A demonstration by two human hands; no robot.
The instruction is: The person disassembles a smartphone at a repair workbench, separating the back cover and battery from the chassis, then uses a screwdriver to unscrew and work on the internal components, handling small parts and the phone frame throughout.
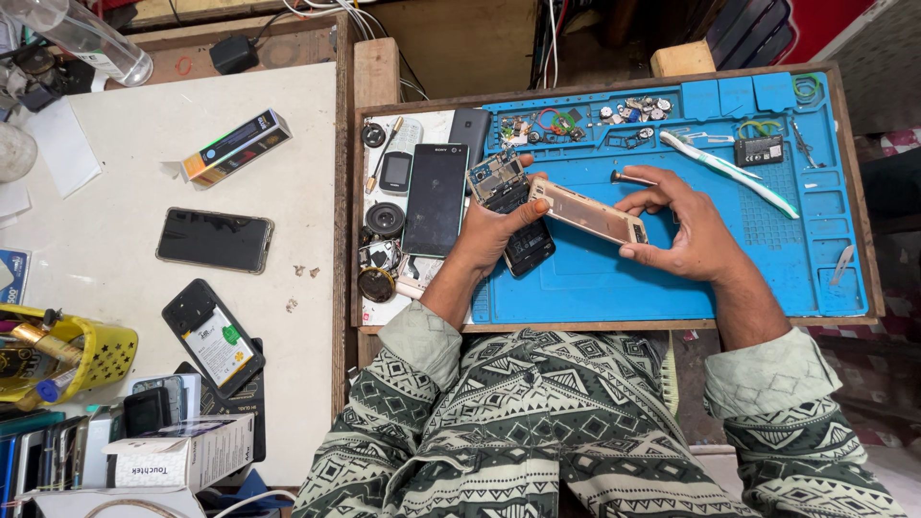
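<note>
Head view: 1 gold phone frame (588, 212), thin, light, likely fragile; left hand (491, 233) and right hand (683, 230) fingers pinching its 2 ends.

matt blue rubbery mat (595, 278) (wood-framed), glossy glass phone (435, 200), metallic gold phone frame (587, 212).

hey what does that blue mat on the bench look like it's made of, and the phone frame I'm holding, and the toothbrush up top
Blue mat: likely silicone or soft rubber; matte, with moulded compartments and ridges.
Phone frame, held between left hand and right hand: pale gold with a light sheen, metal or painted plastic; hard to tell.
Toothbrush: glossy white and green handle, which looks like plastic.
</note>
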